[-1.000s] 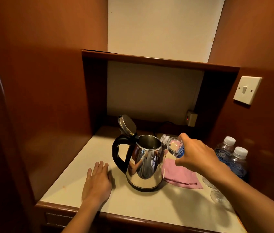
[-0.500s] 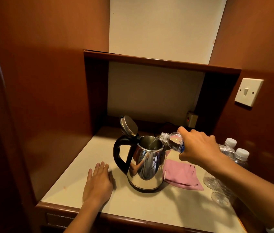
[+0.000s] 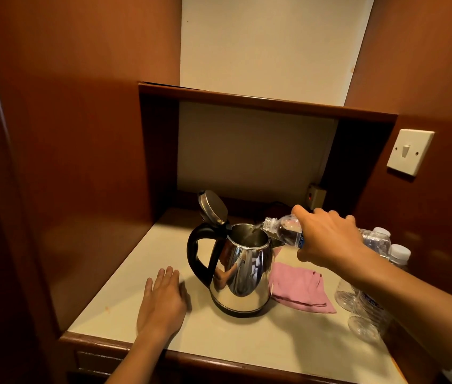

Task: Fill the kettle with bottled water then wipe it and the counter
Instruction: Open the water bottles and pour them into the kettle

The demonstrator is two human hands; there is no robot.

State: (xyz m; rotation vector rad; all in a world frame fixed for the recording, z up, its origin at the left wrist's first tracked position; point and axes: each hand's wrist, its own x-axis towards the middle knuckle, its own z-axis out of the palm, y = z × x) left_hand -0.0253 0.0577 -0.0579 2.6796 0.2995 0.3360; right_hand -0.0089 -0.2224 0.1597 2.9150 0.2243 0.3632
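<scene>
A shiny steel kettle [image 3: 243, 275] with a black handle stands mid-counter, its lid [image 3: 212, 207] flipped up. My right hand [image 3: 328, 239] grips a clear water bottle [image 3: 284, 230] tipped nearly level, its uncapped neck over the kettle's rim; a thin stream of water runs into the opening. My left hand [image 3: 162, 299] rests flat on the cream counter [image 3: 261, 339], just left of the kettle. A pink cloth [image 3: 301, 288] lies folded on the counter right of the kettle.
Two capped water bottles [image 3: 398, 254] stand at the right wall, with clear glasses [image 3: 363, 325] in front of them, partly behind my right arm. A wall socket [image 3: 315, 194] with a red light sits at the back; a light switch [image 3: 409, 151] is on the right panel. A wooden shelf [image 3: 266, 102] overhangs.
My right hand has raised and tipped the bottle from beside the kettle to over its rim, and water now flows in. My left hand has stayed put.
</scene>
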